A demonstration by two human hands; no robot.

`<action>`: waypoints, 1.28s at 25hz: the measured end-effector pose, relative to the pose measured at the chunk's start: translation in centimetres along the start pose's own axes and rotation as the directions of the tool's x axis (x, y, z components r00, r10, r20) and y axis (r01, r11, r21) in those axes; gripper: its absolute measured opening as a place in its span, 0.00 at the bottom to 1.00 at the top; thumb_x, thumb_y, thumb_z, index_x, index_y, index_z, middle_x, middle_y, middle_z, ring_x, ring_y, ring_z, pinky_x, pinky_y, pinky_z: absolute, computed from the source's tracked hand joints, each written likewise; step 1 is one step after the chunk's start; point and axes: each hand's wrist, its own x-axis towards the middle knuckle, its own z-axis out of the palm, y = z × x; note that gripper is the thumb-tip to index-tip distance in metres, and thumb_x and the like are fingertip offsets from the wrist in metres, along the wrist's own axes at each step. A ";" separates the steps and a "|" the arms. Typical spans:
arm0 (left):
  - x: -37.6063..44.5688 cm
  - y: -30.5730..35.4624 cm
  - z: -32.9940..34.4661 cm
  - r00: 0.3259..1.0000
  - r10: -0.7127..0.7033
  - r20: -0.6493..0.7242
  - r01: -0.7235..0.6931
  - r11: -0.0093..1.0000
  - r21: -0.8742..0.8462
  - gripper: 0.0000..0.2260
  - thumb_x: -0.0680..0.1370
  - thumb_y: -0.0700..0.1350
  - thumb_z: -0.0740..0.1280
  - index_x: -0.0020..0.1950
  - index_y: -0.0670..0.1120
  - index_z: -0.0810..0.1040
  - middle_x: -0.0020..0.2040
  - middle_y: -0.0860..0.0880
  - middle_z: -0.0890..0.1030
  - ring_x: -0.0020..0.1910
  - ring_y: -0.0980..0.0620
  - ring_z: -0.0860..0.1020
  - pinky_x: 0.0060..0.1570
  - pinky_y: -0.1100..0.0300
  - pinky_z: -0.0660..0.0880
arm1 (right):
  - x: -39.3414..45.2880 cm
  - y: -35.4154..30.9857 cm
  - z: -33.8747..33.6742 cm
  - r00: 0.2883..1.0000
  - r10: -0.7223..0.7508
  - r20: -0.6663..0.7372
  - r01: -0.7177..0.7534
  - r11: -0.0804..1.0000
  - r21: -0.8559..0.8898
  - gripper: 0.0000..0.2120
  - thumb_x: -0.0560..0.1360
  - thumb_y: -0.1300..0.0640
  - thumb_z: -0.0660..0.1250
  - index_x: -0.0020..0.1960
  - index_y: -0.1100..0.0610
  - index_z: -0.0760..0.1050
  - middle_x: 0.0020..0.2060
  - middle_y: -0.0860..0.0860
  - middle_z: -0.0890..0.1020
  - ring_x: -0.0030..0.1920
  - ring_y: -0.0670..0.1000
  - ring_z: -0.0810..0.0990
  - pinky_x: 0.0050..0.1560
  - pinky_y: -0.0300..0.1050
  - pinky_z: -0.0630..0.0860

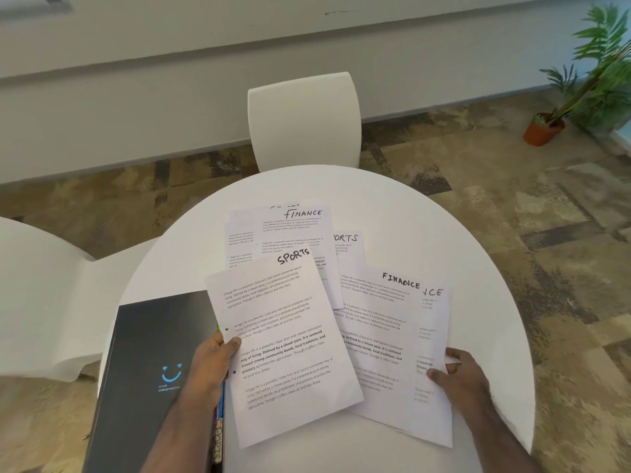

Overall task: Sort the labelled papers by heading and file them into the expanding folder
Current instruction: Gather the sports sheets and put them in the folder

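Note:
Several printed sheets with handwritten headings lie overlapped on a round white table (478, 268). My left hand (210, 365) pinches the left edge of the nearest sheet, headed SPORTS (283, 339). My right hand (459, 377) grips the right side of a sheet headed FINANCE (379, 336), which lies over another FINANCE sheet (433, 322). Farther back lie a FINANCE sheet (300, 233), a partly covered SPORTS sheet (348, 247) and one mostly hidden sheet. The black expanding folder (146, 370) with a blue smiley lies at the table's left, its coloured tabs showing by my left wrist.
A white chair (304, 121) stands behind the table and another white chair (41, 295) at the left. A potted plant (560, 110) sits on the patterned carpet at the far right. A grey wall runs along the back.

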 end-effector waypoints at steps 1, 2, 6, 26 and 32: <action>0.0 0.1 -0.1 1.000 -0.001 -0.001 0.001 1.000 0.004 0.07 0.80 0.36 0.65 0.56 0.41 0.80 0.47 0.47 0.87 0.39 0.47 0.86 0.32 0.57 0.81 | -0.1 0.6 -0.5 1.000 0.018 0.020 -0.017 0.999 -0.030 0.28 0.68 0.65 0.76 0.66 0.59 0.72 0.43 0.56 0.84 0.47 0.58 0.82 0.52 0.52 0.77; 0.0 0.2 -0.1 1.000 -0.004 0.004 0.004 1.000 0.008 0.07 0.80 0.37 0.65 0.57 0.41 0.80 0.48 0.46 0.87 0.41 0.46 0.85 0.34 0.56 0.81 | -0.4 1.2 -1.0 0.999 0.037 0.034 -0.035 0.997 -0.068 0.29 0.68 0.64 0.76 0.67 0.58 0.71 0.46 0.56 0.84 0.49 0.59 0.82 0.54 0.53 0.77; 0.1 0.7 -0.2 1.000 -0.005 0.018 0.005 1.000 0.016 0.07 0.81 0.37 0.65 0.56 0.42 0.80 0.48 0.46 0.87 0.42 0.45 0.86 0.33 0.57 0.82 | -1.5 1.5 -1.3 0.964 -0.178 -0.196 0.079 0.901 -0.427 0.39 0.68 0.49 0.76 0.74 0.50 0.62 0.67 0.57 0.73 0.66 0.63 0.71 0.63 0.60 0.72; -0.3 3.2 -2.4 0.998 0.065 0.002 -0.065 0.997 0.035 0.07 0.81 0.39 0.65 0.56 0.45 0.80 0.50 0.47 0.87 0.44 0.48 0.86 0.50 0.44 0.81 | -3.2 -3.0 5.0 0.694 -0.706 0.142 0.624 0.491 -0.608 0.17 0.74 0.53 0.63 0.61 0.56 0.79 0.57 0.54 0.81 0.60 0.58 0.79 0.55 0.56 0.75; -0.1 3.0 -2.8 0.997 0.073 0.001 -0.073 0.997 0.027 0.07 0.81 0.38 0.65 0.55 0.46 0.81 0.49 0.48 0.87 0.46 0.49 0.86 0.47 0.53 0.80 | -0.2 -12.8 10.8 0.824 -0.531 0.199 0.548 0.655 -0.520 0.30 0.79 0.48 0.62 0.77 0.53 0.59 0.77 0.52 0.62 0.78 0.53 0.57 0.72 0.53 0.63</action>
